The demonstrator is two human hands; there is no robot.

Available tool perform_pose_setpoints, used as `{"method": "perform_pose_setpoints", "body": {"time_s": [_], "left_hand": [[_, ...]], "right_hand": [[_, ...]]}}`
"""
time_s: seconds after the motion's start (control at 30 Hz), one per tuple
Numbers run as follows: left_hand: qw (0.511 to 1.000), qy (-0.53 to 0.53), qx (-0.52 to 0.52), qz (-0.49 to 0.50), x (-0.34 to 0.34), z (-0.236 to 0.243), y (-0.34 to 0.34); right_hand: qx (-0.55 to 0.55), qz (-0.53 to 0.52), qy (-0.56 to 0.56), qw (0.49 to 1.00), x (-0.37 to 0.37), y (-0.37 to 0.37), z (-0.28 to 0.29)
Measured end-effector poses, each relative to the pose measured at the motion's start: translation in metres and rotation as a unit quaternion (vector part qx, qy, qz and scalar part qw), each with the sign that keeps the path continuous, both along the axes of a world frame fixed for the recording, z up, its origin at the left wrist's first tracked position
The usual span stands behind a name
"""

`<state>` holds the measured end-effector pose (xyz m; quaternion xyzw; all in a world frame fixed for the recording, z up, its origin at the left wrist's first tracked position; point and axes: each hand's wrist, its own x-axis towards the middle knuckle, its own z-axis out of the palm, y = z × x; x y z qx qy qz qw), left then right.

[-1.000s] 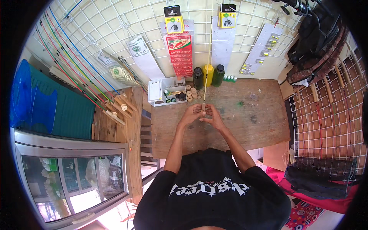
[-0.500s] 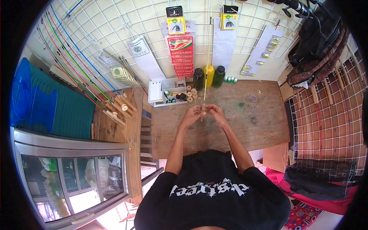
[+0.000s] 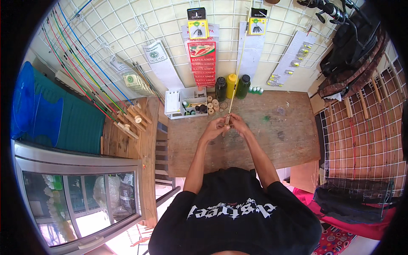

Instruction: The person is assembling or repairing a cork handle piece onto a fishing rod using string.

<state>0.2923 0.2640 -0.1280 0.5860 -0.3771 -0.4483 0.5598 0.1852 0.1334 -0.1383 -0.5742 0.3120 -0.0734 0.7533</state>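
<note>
A thin yellow fishing rod (image 3: 233, 96) with a short wooden handle (image 3: 227, 121) points away from me over the table, its shaft leaning slightly right. My left hand (image 3: 215, 129) pinches the handle from the left, fingers closed round it. From the other side my right hand (image 3: 238, 125) grips the same handle with thumb and fingers. The two hands nearly meet, and they hide part of the handle. Just beyond them lie several round wooden pieces (image 3: 213, 103), beside a white compartment box (image 3: 173, 114) of small bottles.
At the table's (image 3: 276, 140) back stand a black bottle (image 3: 220, 89), a yellow bottle (image 3: 230, 86) and a dark green bottle (image 3: 243, 86). A white wire grid (image 3: 157, 29) behind holds hanging packets. More rods (image 3: 78, 70) lean at left; a backpack (image 3: 350, 46) hangs at right.
The rod's shaft has swung to the right at its far end. Both hands keep their grip on the handle, with the right hand's fingers slightly shifted.
</note>
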Motion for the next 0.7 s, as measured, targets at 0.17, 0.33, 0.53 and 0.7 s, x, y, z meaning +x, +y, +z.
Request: {"method": "perform_pose_setpoints", "body": {"time_s": [0.17,0.33,0.53,0.7], "left_hand": [[1.0,0.0,-0.028,0.012,-0.002,0.005,0.0],[0.999,0.019,-0.029,0.011,-0.006,0.008,0.0],[0.998,0.043,-0.043,0.011,-0.004,0.001,0.001],[0.999,0.04,-0.03,0.006,-0.004,0.001,-0.001]], "right_hand": [[0.088,-0.002,-0.038,0.995,-0.01,0.003,0.003],[0.087,-0.018,-0.08,0.993,-0.016,0.003,-0.009],[0.027,-0.071,-0.056,0.995,-0.02,0.016,-0.012],[-0.059,-0.056,-0.043,0.996,-0.029,0.024,-0.024]]}}
